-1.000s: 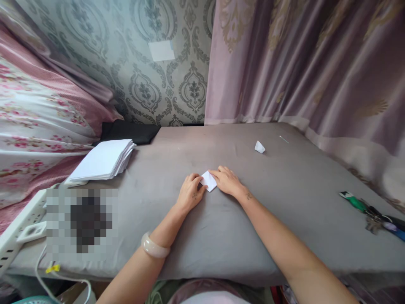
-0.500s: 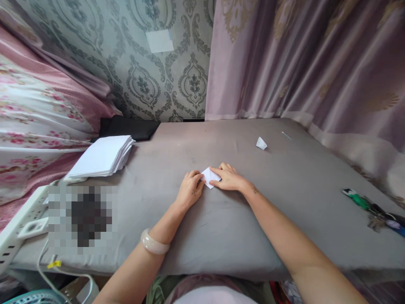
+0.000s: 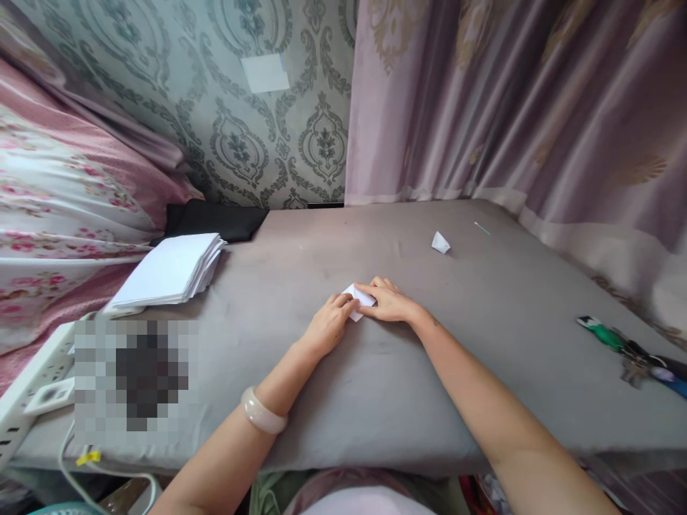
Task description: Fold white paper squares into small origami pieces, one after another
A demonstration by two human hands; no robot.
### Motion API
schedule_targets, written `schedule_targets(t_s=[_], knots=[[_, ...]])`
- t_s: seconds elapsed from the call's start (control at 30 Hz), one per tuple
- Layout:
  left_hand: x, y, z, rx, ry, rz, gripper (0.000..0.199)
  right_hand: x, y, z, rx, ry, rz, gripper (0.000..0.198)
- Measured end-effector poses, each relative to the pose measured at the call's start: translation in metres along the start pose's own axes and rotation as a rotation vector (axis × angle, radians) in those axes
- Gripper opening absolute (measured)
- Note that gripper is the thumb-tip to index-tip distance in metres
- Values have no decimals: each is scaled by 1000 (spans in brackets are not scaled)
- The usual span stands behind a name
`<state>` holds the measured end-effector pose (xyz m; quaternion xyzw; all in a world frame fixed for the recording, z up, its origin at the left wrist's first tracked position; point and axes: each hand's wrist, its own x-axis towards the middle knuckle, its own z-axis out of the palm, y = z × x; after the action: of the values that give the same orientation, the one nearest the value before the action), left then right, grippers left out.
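Down on the tabletop (image 3: 418, 386), two hands hold a small folded white paper (image 3: 365, 298).
Its place is straight in front of the person, near the middle of the gray cloth; the left hand (image 3: 328, 323) is bunched nearly closed, fingertips on the paper's left part, while the right hand (image 3: 394, 300) keeps thumb and forefinger slightly parted, gripping the right part, its other fingers curled beyond. A bangle (image 3: 262, 411) circles the left forearm. Farther off to the right sits another folded white piece (image 3: 441, 243), near a thin stick (image 3: 481, 228); keys (image 3: 633, 370) lie at the right, and a stack of white paper (image 3: 169, 270) rests at the left, just beside a black item (image 3: 217, 220).
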<state>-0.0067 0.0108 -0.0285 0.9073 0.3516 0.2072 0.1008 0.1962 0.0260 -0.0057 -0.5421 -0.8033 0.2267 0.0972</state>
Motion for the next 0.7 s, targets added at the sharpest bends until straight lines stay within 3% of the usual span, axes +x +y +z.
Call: schedule_targets(t_s=[0.17,0.27,0.37,0.53,0.7], knots=[[3,9,-6,40,-99,-50,46,-15,8,7,258,241,18,38],[6,14,-8,29,-96,-76,42,-32,-2,14,144,378,-6,35],[10,20,-9,34,-93,-102,36,-47,-19,19,-46,336,-74,34],[10,27,-9,48,-87,-151,24,-52,-35,20,-217,271,-35,35],[3,23,0,-18,50,-168,23,-48,-39,15,-256,260,-23,31]])
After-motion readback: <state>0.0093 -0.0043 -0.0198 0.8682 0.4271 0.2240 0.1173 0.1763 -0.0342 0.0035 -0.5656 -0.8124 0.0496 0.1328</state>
